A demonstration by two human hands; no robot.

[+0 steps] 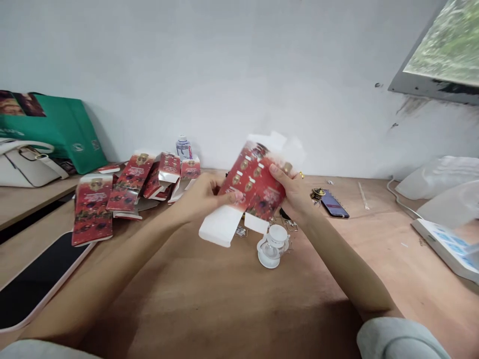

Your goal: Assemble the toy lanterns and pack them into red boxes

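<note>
A red printed cardboard box (254, 182) is held up in front of me, tilted, with its white flaps hanging open at the bottom and more flaps blurred at the top. My left hand (209, 190) grips its lower left edge with thumb and fingers. On its right side, my right hand (292, 192) closes on the edge with the thumb across the printed face. Below the box, a small clear and white plastic piece (274, 247) stands on the table (209, 299). Small metal bits behind it are partly hidden by the box.
Several red boxes (93, 207) lie heaped at left, near a small bottle (183, 148). A large phone (41, 279), white handbag (28, 162) and green bag (71, 129) are further left. At right are a black-gold piece (319, 193), another phone (335, 203) and a power strip (445, 244).
</note>
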